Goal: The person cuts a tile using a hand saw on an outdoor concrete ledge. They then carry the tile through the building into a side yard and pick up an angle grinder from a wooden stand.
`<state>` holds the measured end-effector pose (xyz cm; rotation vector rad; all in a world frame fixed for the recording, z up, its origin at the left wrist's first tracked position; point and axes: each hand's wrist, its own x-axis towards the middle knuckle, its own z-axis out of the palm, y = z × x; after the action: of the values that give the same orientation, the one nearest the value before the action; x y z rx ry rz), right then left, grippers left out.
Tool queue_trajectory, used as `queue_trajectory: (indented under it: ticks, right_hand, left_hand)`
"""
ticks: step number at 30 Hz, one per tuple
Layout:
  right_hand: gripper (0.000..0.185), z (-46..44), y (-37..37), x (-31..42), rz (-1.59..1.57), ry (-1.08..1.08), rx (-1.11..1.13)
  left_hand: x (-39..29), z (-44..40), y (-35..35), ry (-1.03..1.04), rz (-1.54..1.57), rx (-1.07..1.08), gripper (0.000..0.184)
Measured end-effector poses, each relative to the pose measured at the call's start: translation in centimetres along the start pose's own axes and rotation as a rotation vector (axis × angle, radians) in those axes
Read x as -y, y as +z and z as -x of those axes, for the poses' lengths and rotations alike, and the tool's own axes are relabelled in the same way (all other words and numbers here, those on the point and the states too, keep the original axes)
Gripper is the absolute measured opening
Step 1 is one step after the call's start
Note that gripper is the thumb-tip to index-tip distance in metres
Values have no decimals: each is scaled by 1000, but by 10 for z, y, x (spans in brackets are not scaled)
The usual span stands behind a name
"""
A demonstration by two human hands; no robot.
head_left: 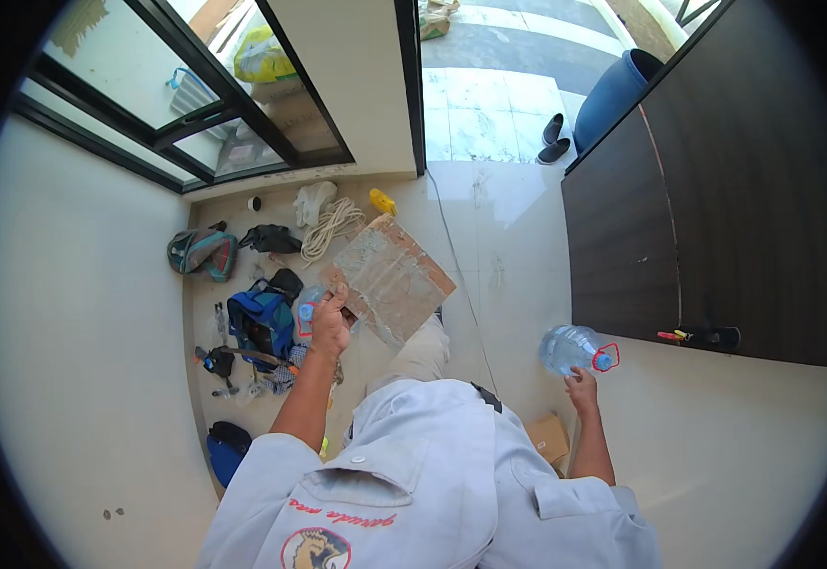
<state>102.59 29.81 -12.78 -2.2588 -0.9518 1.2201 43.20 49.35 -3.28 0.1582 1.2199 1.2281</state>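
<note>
My left hand [331,327] grips the near left corner of a flat square board [390,280], brown with grey, mortar-like smears. The board is held out in front of my body, above one leg. Out to the right, my right hand [581,391] has its fingers closed at the shoulder of a large clear plastic water bottle [567,349], which lies tilted with its blue cap and red handle to the right. Just behind my left hand, a second clear bottle [308,302] with a red handle is partly hidden.
Along the left wall lie a blue backpack [260,321], a grey-red bag [203,252], coiled rope [331,230] and a yellow object [383,201]. A cable [457,251] crosses the floor. On the right are a dark door [622,228] and a cardboard box [550,438]. Shoes [554,150] and a blue barrel [614,100] stand outside.
</note>
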Motion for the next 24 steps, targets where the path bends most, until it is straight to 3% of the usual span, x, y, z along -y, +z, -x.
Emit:
queue_trajectory:
  ticks: [4,9,13,17,21,22,24]
  right_hand:
    - [45,-7,7,-4,-173,355,-119]
    - [35,36,30,13,-234,655,-20]
    - [35,-23,33,56,-207,709,87]
    - [34,-142,22,110,-71,603,105]
    - [34,-323,-8,133,229,295,32]
    - [34,-374,-22,159,246,268,11]
    - [43,-474,-71,333,94,453,87]
  left_hand:
    - [-27,-88,87,-82,-66,92,30]
    - [-70,-175,225,-60,-210,288,24]
    - [-87,-257,327,13,-332,352,16]
    - [-93,-345,421,83,-334,358,13]
    - [-101,-442,491,150,-341,256,16]
    - [-104,-468,501,186,-354,223,17]
    - [-118,-497,531,279,-299,140,19]
